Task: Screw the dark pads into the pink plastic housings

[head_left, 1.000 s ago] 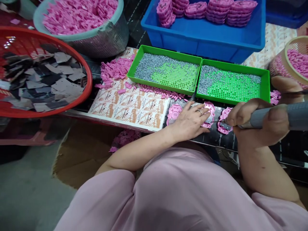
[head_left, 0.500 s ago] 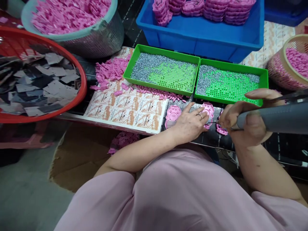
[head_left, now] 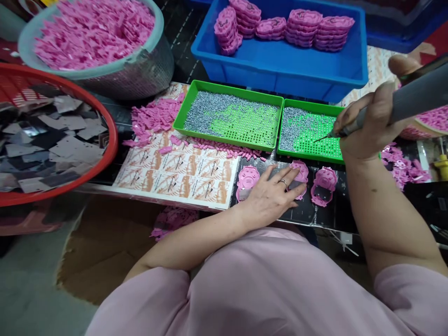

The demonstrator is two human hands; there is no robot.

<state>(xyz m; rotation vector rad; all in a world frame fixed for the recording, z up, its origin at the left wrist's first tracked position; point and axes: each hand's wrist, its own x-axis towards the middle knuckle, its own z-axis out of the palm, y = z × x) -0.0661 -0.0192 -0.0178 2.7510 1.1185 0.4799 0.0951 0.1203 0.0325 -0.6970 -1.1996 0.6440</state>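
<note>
1. While the red basket (head_left: pixel 114 135) at the left end of the table (head_left: pixel 299 214) holds loose flat plates (head_left: pixel 75 149), the left pink piece (head_left: pixel 249 176) lies flat near the table's front edge, with slots in its upper half and a grey area below.
2. The left hand (head_left: pixel 275 193) is open, palm down, fingers spread; it grips nothing and rests on the middle pink piece (head_left: pixel 299 171), which lies by the same edge and is partly covered.
3. Behind, the blue bin (head_left: pixel 245 73) carries stacked pink pieces (head_left: pixel 303 28) along its far side; these appear further advanced, while the three front-edge units remain outside the bin. Whether any of the three is fully fastened cannot be told.
4. The right pink piece (head_left: pixel 325 176) lies flat, apart from the middle one, with a dark lower panel.
5. The right hand (head_left: pixel 367 121) is closed around a grey driver (head_left: pixel 416 98); its thin bit (head_left: pixel 322 138) points into the right green tray (head_left: pixel 308 157), which holds small screws (head_left: pixel 290 126). Bit contact cannot be confirmed.
</note>
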